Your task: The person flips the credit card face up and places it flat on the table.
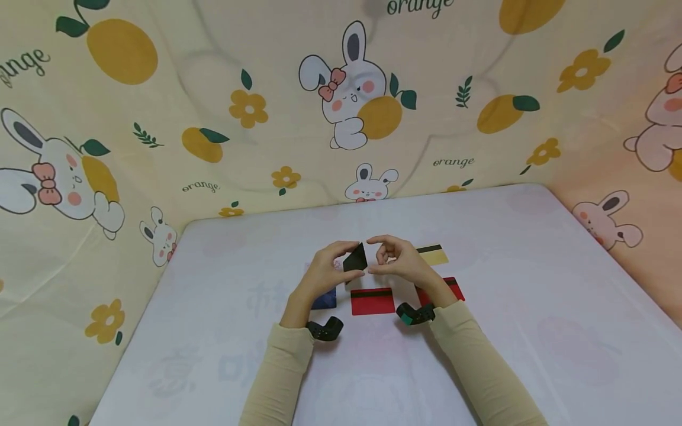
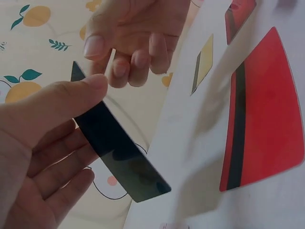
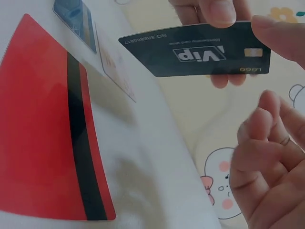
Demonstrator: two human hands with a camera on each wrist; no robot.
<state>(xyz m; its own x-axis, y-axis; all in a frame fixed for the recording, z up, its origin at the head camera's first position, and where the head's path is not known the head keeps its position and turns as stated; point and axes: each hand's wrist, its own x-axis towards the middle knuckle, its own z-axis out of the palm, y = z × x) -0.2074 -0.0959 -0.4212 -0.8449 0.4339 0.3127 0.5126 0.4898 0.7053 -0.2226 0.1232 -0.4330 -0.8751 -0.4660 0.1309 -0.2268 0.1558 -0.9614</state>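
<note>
A black VIP card [image 3: 205, 50] is held up above the table, pinched between the thumb and fingers of my left hand [image 1: 322, 269]. In the left wrist view the dark back of the card [image 2: 121, 150] faces the camera, tilted. My right hand [image 1: 402, 260] hovers just right of the card. Its thumb and index finger stand apart, while the other fingers bend loosely. In the right wrist view the right thumb [image 3: 281, 40] overlaps the card's corner; contact cannot be made out.
On the white table [image 1: 373, 378] below lies a red card [image 1: 373, 303] with a black stripe. Another red card [image 1: 454, 288] is partly behind the right wrist. A gold card [image 1: 434, 256] lies farther back. Left are a blue card [image 1: 325, 300] and a pale patterned card [image 3: 112, 67].
</note>
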